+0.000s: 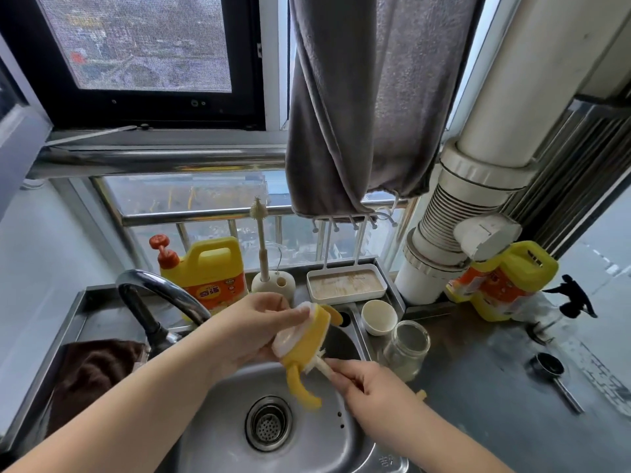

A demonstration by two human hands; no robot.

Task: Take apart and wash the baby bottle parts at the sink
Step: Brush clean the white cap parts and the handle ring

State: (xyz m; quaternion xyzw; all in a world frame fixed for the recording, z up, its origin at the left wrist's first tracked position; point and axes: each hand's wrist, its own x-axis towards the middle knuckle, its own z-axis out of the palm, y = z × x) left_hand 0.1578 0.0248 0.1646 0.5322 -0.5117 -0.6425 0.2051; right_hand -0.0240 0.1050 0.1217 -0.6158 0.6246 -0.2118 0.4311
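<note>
Over the round steel sink (218,438), my left hand (252,331) grips a yellow bottle collar with two curved handles (305,348), its white inner part facing my palm. My right hand (368,387) pinches the pale handle of a small brush (322,365) whose bristles are pushed into the collar's underside. A clear glass bottle body (406,349) stands upright on the counter right of the sink, beside a small white cup (379,317).
The faucet (160,298) arches at left over a brown cloth (92,373). A yellow detergent jug (208,271), brush stand (273,283) and drying tray (346,285) line the back. Another yellow jug (502,281), a spray bottle (560,308) and a metal scoop (553,373) sit at right.
</note>
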